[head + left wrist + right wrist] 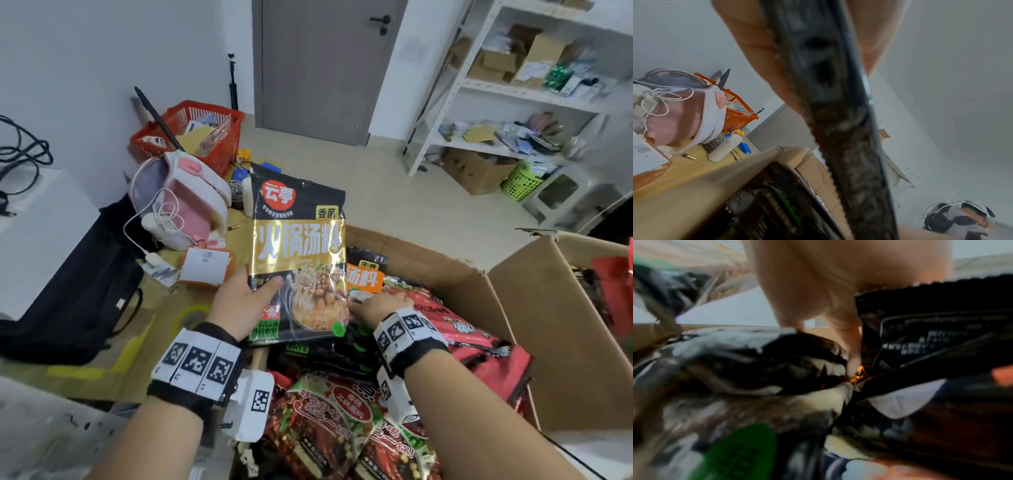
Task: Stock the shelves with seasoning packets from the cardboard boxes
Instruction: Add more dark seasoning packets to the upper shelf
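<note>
My left hand (239, 301) holds a black and gold seasoning packet (298, 246) upright over the open cardboard box (479, 298), thumb on its front. In the left wrist view this packet (828, 113) is seen edge-on between my fingers (748, 40). My right hand (380, 305) reaches into the box beside an orange-labelled packet (364, 277), partly hidden behind the held one. In the blurred right wrist view its fingers (838, 321) dig down among dark packets (941, 337); the grip is unclear. Several red packets (342, 428) fill the box. White shelves (513, 96) stand at the far right.
A second cardboard box (565, 325) stands to the right. On the floor to the left are a pink bag (185, 205), a red basket (198, 133) and a black bag (85, 291). A grey door (325, 68) is ahead. A green basket (520, 183) sits under the shelves.
</note>
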